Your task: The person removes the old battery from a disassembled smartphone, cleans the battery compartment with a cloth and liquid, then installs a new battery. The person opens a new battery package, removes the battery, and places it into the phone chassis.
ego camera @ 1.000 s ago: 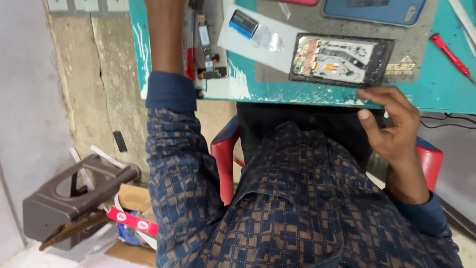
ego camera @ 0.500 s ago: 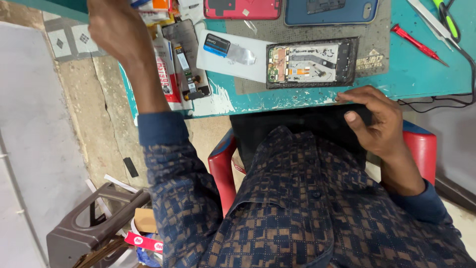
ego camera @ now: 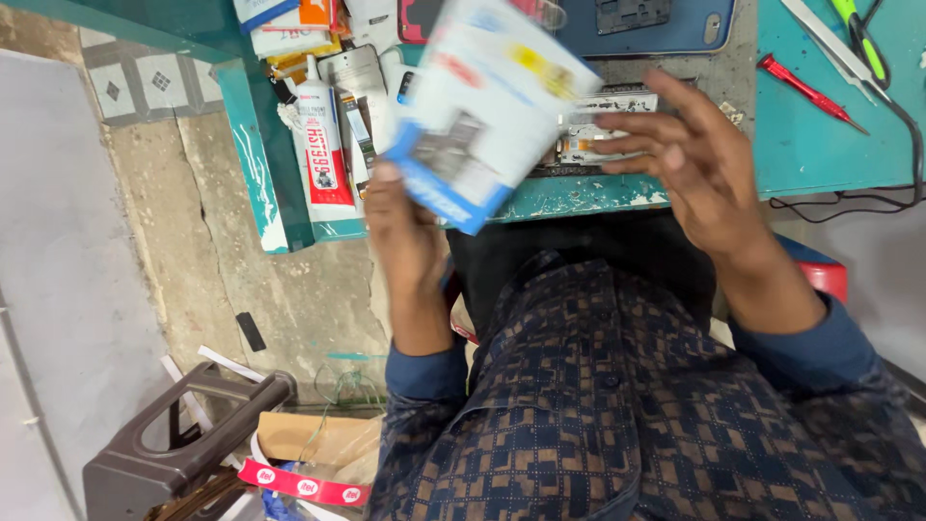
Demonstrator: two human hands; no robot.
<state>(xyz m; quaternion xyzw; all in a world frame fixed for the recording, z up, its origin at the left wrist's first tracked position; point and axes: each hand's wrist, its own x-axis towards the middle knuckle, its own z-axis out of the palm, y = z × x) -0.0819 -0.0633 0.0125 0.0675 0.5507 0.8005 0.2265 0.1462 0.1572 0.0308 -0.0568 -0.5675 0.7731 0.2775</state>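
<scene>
White and blue, with a yellow patch, the flat printed packet (ego camera: 482, 106) was held up over the near edge of the teal-painted surface (ego camera: 820, 145), tilted and blurred, its face turned towards the camera, probably so it could be looked at. The left hand (ego camera: 405, 227) gripped it by the lower corner, thumb in front and fingers behind, clenched on the blue edge. The right hand (ego camera: 699, 164) was spread, fingers loose and apart, hovering just beside the packet's right side; whether the fingertips touched it I could not tell, and it grasped nothing.

Behind the packet lay an opened phone body with bare grey circuitry (ego camera: 603, 125), mostly hidden, on a grey work mat. At the surface's left end a white glue tube with red print (ego camera: 320, 145) lay among small boxes, close to the edge and within reach. A red-handled screwdriver (ego camera: 808, 92) and a black cable (ego camera: 897, 154) lay to the right, well apart from both hands. A dark blue phone cover (ego camera: 646, 24) sat at the far side. Below, on the floor, a brown plastic stool (ego camera: 183, 444) stood beside loose cardboard.
</scene>
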